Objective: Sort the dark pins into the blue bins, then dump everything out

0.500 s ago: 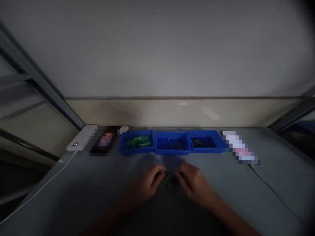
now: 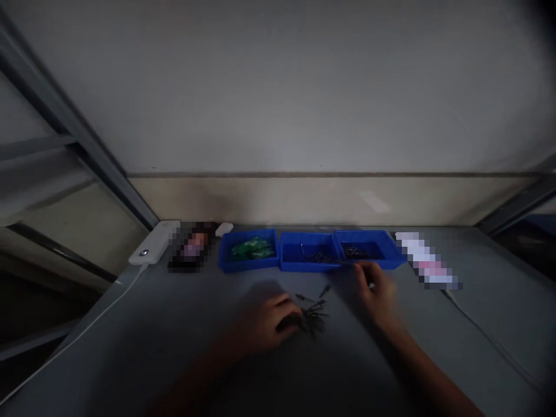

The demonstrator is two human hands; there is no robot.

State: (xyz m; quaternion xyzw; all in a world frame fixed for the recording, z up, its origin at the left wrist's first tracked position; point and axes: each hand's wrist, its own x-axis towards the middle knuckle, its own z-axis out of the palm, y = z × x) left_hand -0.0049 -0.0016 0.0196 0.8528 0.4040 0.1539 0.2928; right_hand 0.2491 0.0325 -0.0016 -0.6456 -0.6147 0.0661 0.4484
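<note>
Bins, three blue, in a row on table point(image 2: 478, 278): L. bin point(image 2: 252, 266) w/ green pcs point(image 2: 253, 249), mid. bin point(image 2: 306, 267) w/ thin metal pcs point(image 2: 319, 256), R. bin point(image 2: 392, 255) w/ small dark pcs point(image 2: 354, 251). Loose metal parts point(image 2: 315, 317) in a pile on table, in front of mid. bin. L. hand point(image 2: 278, 318) curled at pile's left edge; can't tell if fingers grip any. R. hand point(image 2: 377, 292) just in front of R. bin, fingertips blurred, can't tell if together or on a part. Vs. 0.5 s ago: hands were close together; R. hand's since gone fwd & right, pile now shows clearer.
</note>
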